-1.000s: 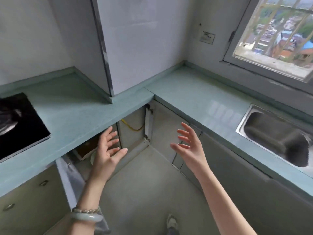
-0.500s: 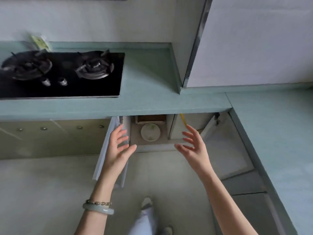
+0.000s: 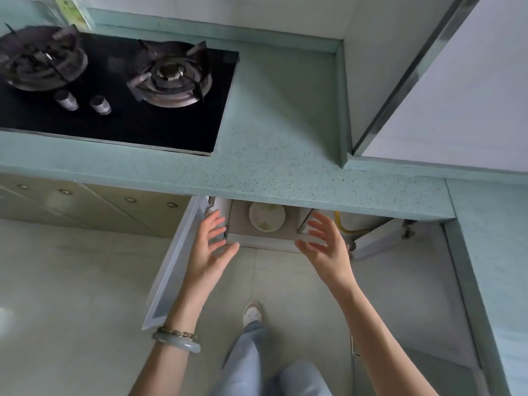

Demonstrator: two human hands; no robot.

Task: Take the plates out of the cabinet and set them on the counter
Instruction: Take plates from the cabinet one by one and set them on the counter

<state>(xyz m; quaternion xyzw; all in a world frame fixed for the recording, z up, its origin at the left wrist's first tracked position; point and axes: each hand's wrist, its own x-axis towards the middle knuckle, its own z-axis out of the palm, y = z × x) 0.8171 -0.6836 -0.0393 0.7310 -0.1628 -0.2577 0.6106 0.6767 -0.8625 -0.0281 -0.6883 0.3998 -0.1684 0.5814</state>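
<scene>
A pale round plate [image 3: 267, 217] with green marks lies on the floor of the open lower cabinet [image 3: 257, 235], partly hidden under the counter's front edge. My left hand [image 3: 210, 247] is held out in front of the cabinet opening to the plate's left, fingers spread and holding nothing. My right hand [image 3: 325, 242] mirrors it to the plate's right, palm turned inward, also with nothing in it. Neither hand touches the plate. The teal speckled counter [image 3: 280, 144] runs above the cabinet.
The cabinet's white door [image 3: 174, 261] hangs open to the left of my left hand. A black two-burner gas hob [image 3: 114, 90] is set in the counter at the left. A yellow gas hose [image 3: 347, 228] shows inside the corner cabinet. A white wall column [image 3: 445, 81] stands at right.
My view has swung left from the sink corner and down onto the open cabinet. Both hands have stayed spread and moved a little closer to the plate.
</scene>
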